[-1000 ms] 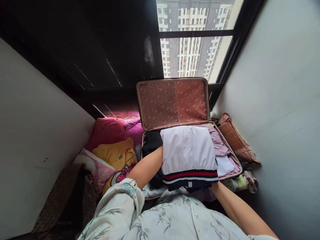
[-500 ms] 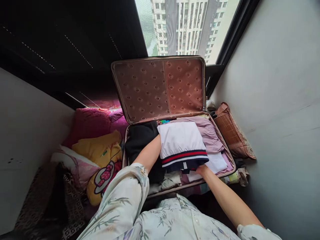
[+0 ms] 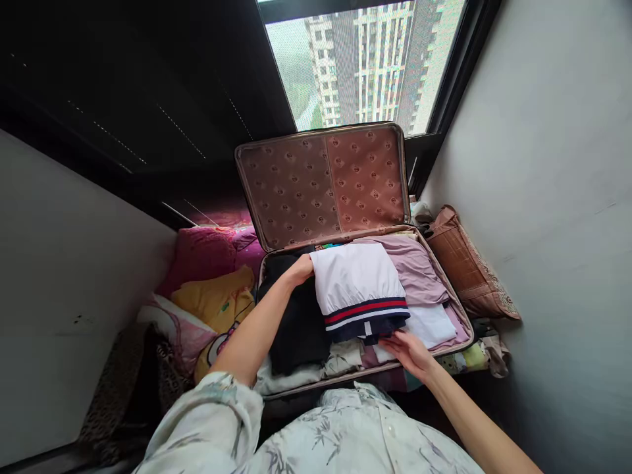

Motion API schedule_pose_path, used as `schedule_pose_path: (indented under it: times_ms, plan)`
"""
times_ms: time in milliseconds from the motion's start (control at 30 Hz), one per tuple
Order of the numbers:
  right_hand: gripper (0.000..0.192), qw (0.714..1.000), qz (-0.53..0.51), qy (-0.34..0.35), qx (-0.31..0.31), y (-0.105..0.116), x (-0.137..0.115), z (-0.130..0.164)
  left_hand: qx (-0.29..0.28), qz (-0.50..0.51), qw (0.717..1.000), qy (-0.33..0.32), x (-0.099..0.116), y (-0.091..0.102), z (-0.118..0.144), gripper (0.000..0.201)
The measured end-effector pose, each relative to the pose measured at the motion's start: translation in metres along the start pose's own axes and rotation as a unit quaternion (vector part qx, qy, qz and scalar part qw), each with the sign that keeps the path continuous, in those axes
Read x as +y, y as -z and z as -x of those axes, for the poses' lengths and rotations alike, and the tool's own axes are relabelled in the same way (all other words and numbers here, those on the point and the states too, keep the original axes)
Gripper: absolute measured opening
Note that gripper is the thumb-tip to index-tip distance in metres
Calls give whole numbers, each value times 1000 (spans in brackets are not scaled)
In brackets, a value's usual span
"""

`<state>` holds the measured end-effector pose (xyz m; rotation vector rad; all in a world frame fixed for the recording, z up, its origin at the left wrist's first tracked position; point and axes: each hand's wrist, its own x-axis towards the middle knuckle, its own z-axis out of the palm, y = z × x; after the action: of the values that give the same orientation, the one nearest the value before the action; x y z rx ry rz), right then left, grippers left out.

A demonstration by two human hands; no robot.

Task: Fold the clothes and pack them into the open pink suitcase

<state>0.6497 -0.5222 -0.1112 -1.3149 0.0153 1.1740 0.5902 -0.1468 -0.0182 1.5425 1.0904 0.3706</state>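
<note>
Daylight enters through the window (image 3: 363,62), bright and slightly washed out. Upper left is deep black shadow. Suitcase (image 3: 320,184) evenly lit, sharp. Wide-angle bending at edges.

Folded top (image 3: 356,280): white matt cloth, ribbed knit hem in navy, red, white. Suitcase lid (image 3: 323,181): quilted, faintly glossy patterned fabric lining. Cushion (image 3: 467,263), right of frame: woven, rough.
</note>
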Motion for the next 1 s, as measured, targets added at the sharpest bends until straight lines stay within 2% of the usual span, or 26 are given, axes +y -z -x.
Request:
schedule_pose_path:
  times_ms: [67,133,200,267,367,467,633,767,833,867,900,967,1000]
  plan:
    - [38,998,50,-24,13,19,-2,10,38,-25,999,-14,-14,13,10,28]
    - [42,991,110,6,73,30,-12,9,88,-43,995,-27,-29,12,24,31]
    - [47,975,151,79,139,31,-27,-2,101,-49,993,-18,-45,-5,43,35]
    - [54,957,183,136,179,22,-40,-19,82,-47,996,7,-58,-32,63,41]
    - [65,937,238,153,203,1,-47,-42,51,-22,997,59,-71,-71,87,49]
    - [59,918,285,136,240,-16,-42,-56,16,14,994,108,-73,-89,94,41]
    - [40,900,325,146,250,-32,-36,-62,-42,86,982,164,-61,-87,80,36]
    - [49,890,370,153,219,-35,-30,-48,-21,48,986,159,-55,-67,79,41]
    - [64,873,413,155,210,-31,-31,-35,16,-44,993,105,-54,-51,88,54]
    - [74,853,441,173,219,-29,-34,-29,44,-116,991,46,-53,-44,95,64]
    - [83,825,472,206,233,-27,-40,-23,72,-197,977,-29,-52,-39,102,74]
    - [92,749,537,293,253,-28,-56,-17,103,-342,916,-184,-48,-34,115,88]
    - [92,712,569,326,249,-31,-65,-18,99,-391,883,-239,-47,-36,119,93]
